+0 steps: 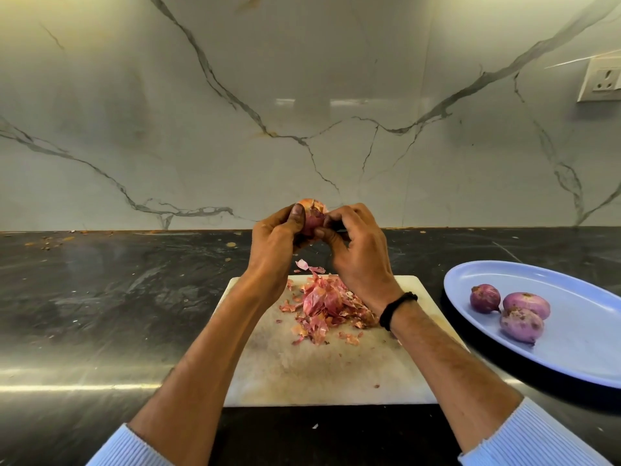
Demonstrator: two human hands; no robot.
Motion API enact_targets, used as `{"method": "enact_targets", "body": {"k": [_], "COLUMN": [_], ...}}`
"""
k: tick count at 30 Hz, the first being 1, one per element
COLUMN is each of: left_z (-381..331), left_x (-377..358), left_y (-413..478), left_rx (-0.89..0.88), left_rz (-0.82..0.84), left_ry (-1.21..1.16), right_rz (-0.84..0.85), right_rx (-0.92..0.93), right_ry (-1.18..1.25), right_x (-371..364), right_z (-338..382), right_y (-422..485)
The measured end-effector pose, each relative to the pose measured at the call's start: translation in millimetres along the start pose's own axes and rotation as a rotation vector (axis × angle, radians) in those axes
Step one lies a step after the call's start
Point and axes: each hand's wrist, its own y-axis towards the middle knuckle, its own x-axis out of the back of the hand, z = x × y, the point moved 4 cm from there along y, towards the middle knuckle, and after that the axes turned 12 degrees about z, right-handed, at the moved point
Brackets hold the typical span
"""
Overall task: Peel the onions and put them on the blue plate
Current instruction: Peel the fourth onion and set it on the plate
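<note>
While our left hand (274,240) grips the onion (312,213) above the far edge of the cutting board (319,371), our right hand (356,250) pinches skin on its right side. The blue plate (571,351), carrying three peeled onions (522,322), lies off to the right, nearer our right hand. We read no writing anywhere.

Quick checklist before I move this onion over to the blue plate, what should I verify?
1. Onion fully peeled: not ok, dry skin covers its top.
2. Left hand grips the onion: ok.
3. Right hand on the onion: ok, fingers curled against its side.
4. Plate has room: ok, three onions cluster together with bare space beside them.
5. Peels kept on the board: ok, mostly piled there.
6. Underside of the onion clean: cannot tell, hands hide it.
</note>
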Motion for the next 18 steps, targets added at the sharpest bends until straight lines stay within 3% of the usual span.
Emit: {"method": "enact_targets", "body": {"k": [8, 18], "left_z": [3, -7], "left_x": [1, 1], "left_y": [4, 17], "left_rx": [-0.095, -0.343], "left_rz": [-0.038, -0.027], "left_ry": [-0.021, 0.300], "right_rz": [-0.065, -0.256], "right_rx": [-0.046, -0.075], "right_ry": [0.087, 0.128], "right_x": [7, -9], "right_z": [3, 3], "right_y": [11, 31]}}
